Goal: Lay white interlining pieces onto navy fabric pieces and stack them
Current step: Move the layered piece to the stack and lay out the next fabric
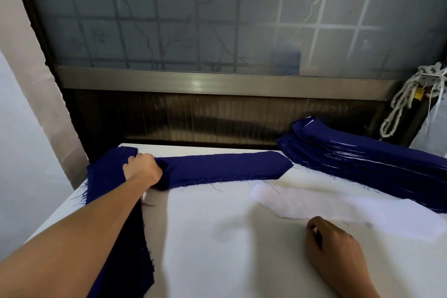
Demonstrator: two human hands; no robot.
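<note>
Done: a tall stack (362,159) of layered pieces lies far right on my table (217,249).
Left hand (141,168): grips the navy piece (225,168), spread along the far edge.
Right hand (336,249): curled beside the interlining (338,203); I cannot tell whether it is pinching it.
To do: lay the interlining on the navy piece, then stack.

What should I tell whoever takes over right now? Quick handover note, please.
Left hand: grips the left end of the navy strip lying across the table.
Right hand: curled beside the white interlining piece; contact unclear.
Done: layered stack at far right, white edges between navy layers.
Left: lay interlining on the strip and add it to the stack; more navy pieces lie under the left arm.
</note>
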